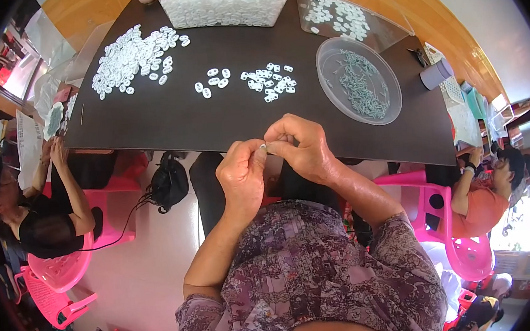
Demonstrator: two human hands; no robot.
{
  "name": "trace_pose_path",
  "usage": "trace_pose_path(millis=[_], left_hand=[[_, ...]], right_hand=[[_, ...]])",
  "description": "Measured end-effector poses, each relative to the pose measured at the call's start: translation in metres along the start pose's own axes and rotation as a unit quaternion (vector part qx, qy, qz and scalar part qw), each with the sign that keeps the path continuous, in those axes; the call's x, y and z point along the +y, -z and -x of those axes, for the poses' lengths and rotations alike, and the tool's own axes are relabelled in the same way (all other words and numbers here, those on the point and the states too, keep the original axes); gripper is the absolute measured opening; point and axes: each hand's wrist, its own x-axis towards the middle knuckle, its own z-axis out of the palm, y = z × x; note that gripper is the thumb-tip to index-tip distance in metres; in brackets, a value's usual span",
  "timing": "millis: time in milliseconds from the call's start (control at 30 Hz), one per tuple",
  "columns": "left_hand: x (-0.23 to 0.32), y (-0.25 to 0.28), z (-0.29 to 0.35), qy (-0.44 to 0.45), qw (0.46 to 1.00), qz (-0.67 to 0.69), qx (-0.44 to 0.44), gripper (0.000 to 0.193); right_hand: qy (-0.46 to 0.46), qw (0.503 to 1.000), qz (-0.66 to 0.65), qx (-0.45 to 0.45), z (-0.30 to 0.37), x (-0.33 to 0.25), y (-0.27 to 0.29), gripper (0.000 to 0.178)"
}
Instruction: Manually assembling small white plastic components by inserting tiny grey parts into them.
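My left hand [240, 172] and my right hand [306, 148] meet just off the table's near edge, fingertips together. A small white piece [263, 145] shows at the left thumb and forefinger; most of it is hidden. The right thumb and forefinger are pinched closed beside it, and what they grip cannot be made out. Beyond my hands lies a group of small white plastic pieces with holes [269, 82]. Left of it are several white oval pieces [213, 81]. To the right stands a round clear tub [328, 101] holding many thin grey-green pins or screws [362, 89].
A large heap of white oval pieces [135, 58] covers the dark table's [168, 120] far left. Clear bins of white pieces [221, 10] stand at the back. Black-handled pliers or scissors [418, 57] and a purple-grey cylinder [436, 75] are far right. People sit on both sides.
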Motion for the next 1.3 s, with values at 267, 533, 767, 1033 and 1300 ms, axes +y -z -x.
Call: trace_pose_path(millis=[267, 533, 767, 1033, 1300], left_hand=[[-0.002, 0.006, -0.003, 0.122, 0.971, 0.203, 0.026, 0.012], [-0.005, 0.010, -0.002, 0.101, 0.983, 0.153, 0.029, 0.011], [-0.006, 0.010, -0.001, 0.099, 0.986, 0.128, 0.028, 0.008], [-0.012, 0.013, -0.004, 0.100, 0.983, 0.149, 0.048, 0.008], [-0.018, 0.030, -0.018, 0.159, 0.947, 0.263, 0.098, 0.010]], right_hand=[[-0.040, 0.997, -0.067, -0.021, -0.003, 0.002, -0.005, 0.011], [-0.043, 0.998, -0.022, -0.050, -0.007, 0.001, -0.009, 0.010], [-0.046, 0.995, -0.057, -0.062, -0.006, 0.009, -0.014, 0.010], [0.011, 0.997, -0.042, -0.062, -0.015, 0.009, -0.021, 0.010], [0.034, 0.998, 0.019, -0.048, -0.048, 0.001, -0.032, 0.010]])
